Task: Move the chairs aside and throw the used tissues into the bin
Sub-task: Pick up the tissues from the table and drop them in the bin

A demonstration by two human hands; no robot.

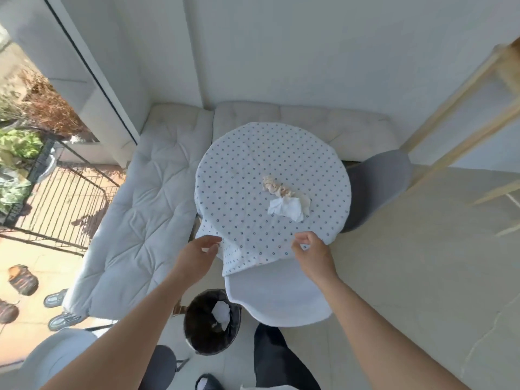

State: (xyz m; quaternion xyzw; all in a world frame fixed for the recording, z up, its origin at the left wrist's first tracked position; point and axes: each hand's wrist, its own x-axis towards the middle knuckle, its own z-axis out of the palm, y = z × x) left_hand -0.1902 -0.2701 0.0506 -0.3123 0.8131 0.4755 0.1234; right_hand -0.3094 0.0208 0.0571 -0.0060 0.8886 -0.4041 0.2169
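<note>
Two used tissues lie on the round dotted tablecloth (239, 164): a crumpled white tissue (285, 209) and, touching it from behind, a twisted beige tissue (274, 186). A black bin (202, 333) stands on the floor below the table's near edge, with a white tissue (221, 312) inside. A white chair (278, 298) is tucked under the near side and a grey chair (377, 187) sits at the right. My left hand (197, 256) pinches the cloth's hanging flap. My right hand (313, 253) pinches the cloth's near edge.
A padded white corner bench (140, 209) wraps the table's left and far sides. Another light chair (56, 358) and a dark seat (159, 361) are at the bottom left. A wooden frame (461, 130) leans at the right. A glass door at the left opens onto a terrace.
</note>
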